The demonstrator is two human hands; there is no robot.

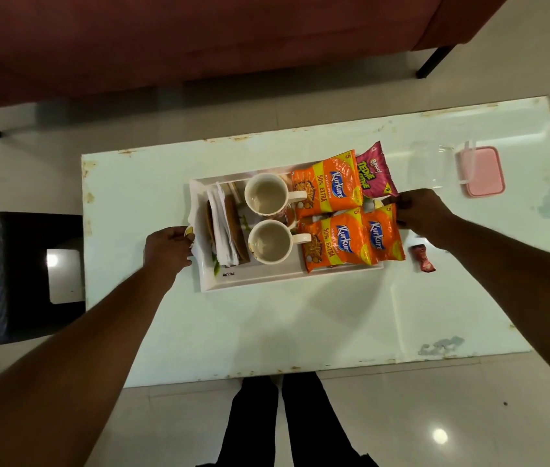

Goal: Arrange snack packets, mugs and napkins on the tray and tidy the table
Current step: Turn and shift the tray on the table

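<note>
A white tray (pixel 260 277) sits on the white table (pixel 300 325). On it stand two cream mugs (pixel 264 196) (pixel 269 241), a napkin stack in a brown holder (pixel 223 230), three orange Kurkure packets (pixel 329 188) (pixel 334 242) (pixel 381 234) and a pink Bingo packet (pixel 372 170). My left hand (pixel 167 249) grips the tray's left edge. My right hand (pixel 418 208) grips the tray's right edge beside the packets.
A small red wrapper (pixel 423 258) lies on the table right of the tray. A clear container (pixel 430 166) and a pink lid (pixel 484 175) sit at the far right. A dark stool (pixel 4 274) stands left; a maroon sofa (pixel 199 38) lies beyond.
</note>
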